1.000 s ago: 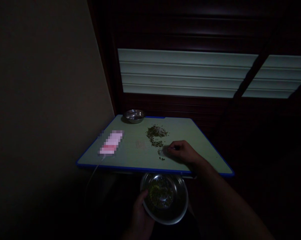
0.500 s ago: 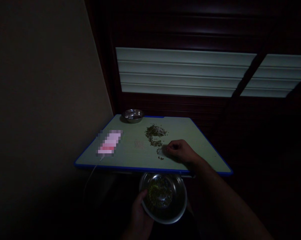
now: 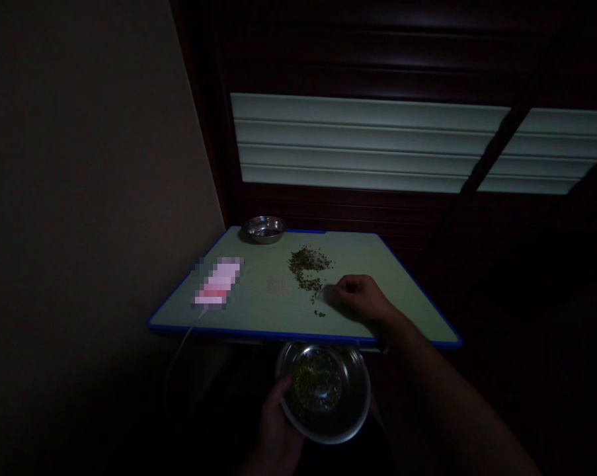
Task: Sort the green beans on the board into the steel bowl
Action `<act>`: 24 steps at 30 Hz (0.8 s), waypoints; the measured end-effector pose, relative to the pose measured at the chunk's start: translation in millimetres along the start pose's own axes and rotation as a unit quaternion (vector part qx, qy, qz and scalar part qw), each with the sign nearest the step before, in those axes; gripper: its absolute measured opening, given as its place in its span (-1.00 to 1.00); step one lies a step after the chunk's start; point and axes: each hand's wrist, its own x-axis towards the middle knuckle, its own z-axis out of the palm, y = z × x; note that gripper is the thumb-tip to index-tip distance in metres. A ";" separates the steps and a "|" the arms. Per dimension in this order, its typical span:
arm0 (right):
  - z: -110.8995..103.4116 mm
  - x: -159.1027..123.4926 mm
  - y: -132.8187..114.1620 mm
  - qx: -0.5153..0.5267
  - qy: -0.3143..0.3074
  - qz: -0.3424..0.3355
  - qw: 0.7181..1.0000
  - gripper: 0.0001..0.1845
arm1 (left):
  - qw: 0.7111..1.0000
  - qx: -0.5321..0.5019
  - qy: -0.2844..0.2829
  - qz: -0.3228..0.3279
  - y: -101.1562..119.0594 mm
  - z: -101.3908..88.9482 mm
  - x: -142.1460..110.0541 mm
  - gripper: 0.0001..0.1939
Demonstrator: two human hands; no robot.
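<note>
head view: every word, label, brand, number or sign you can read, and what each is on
No text can be read.
Table: pinkish patch, too faint to tell if it is print.
Pixelated item: masked, nothing readable.
Near bowl and far bowl: no lettering visible.

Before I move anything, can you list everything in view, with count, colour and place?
Table: one, pale green with blue edge, in front
Small bowl: one, silver, table's far left corner
Large bowl: one, silver, below the near edge
Grains: too many to count, greenish-brown, mid-table and inside large bowl
Pixelated item: one, pink-white, table's left
Cable: one, whitish, over near edge
Clear piece: one, whitish, at right fingertips
Wall: one, grey-brown, left
Slatted panels: two, pale, behind table
Left hand: one, bare, gripping large bowl
Right hand: one, bare, over table
</note>
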 end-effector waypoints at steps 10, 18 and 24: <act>3.4 0.9 5.0 -0.001 -0.024 -0.010 1.000 -0.71 | 1.000 0.007 -0.006 0.008 -1.1 -0.7 0.3 -0.70; 5.1 2.5 2.9 -0.001 -0.021 -0.039 0.999 -0.71 | 1.000 0.008 -0.011 0.003 -0.4 -1.5 0.4 -0.72; 5.0 2.3 1.6 0.007 -0.025 -0.046 0.999 -0.72 | 1.000 0.008 -0.016 0.013 -0.6 0.7 -0.9 -0.73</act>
